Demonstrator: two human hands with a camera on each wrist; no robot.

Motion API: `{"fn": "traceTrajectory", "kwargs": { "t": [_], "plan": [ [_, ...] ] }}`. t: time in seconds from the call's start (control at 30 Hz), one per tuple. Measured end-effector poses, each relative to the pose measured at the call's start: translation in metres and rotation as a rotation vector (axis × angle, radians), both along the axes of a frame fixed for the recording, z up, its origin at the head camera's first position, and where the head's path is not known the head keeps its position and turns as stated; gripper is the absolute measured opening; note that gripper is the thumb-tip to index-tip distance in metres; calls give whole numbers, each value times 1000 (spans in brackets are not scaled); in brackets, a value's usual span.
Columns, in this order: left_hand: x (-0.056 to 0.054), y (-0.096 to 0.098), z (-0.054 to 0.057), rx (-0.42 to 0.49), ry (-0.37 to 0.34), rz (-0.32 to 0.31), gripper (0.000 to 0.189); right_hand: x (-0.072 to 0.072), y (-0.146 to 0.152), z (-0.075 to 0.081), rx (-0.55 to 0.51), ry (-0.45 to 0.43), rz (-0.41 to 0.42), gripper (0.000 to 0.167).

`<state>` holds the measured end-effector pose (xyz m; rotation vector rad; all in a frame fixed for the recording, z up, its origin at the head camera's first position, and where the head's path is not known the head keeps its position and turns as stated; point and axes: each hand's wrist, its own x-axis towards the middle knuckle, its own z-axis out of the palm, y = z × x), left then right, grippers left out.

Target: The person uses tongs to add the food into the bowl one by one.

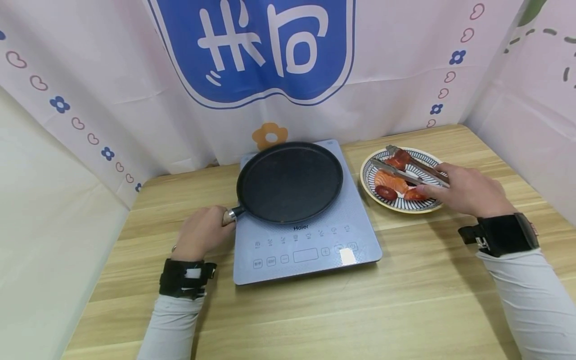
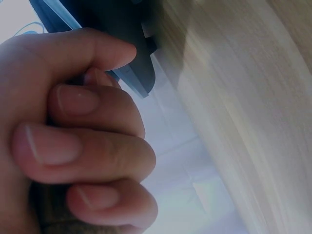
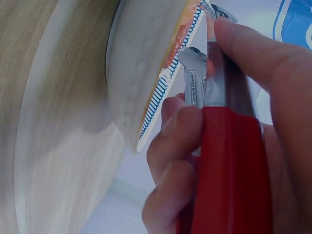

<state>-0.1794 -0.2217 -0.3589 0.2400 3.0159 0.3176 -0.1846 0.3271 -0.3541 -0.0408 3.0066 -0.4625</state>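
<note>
In the head view, my left hand (image 1: 200, 232) grips the wooden handle of a flat black pan (image 1: 290, 182), which sits on an induction cooker (image 1: 355, 220). The left wrist view shows its curled fingers (image 2: 112, 156) close up. My right hand (image 1: 474, 190) holds metal tongs (image 1: 400, 172) over a patterned plate (image 1: 365, 186); their red handle (image 3: 231, 170) shows in the right wrist view. The tongs' arms are spread apart, tips over the plate's far left part. On the plate lie an orange salmon piece (image 1: 389, 181) and several reddish-brown pieces (image 1: 386, 193).
All of this stands on a wooden table (image 1: 315, 320). A white printed cloth (image 1: 391, 105) hangs behind it, close to the cooker's back edge. Pale walls rise along the table's left and right sides. The plate stands just right of the cooker.
</note>
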Motion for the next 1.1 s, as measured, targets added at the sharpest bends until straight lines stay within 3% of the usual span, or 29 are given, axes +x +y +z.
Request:
{"fn": "traceTrajectory", "kwargs": {
  "t": [0.67, 0.87, 1.1],
  "plan": [
    [1, 0, -1, -4, 9, -12, 31, 10, 5, 20, 33, 43, 37, 90],
    [1, 1, -1, -1, 3, -8, 31, 13, 3, 27, 51, 58, 37, 81],
    [0, 1, -1, -3, 0, -5, 32, 16, 1, 35, 83, 36, 50, 83]
  ]
}}
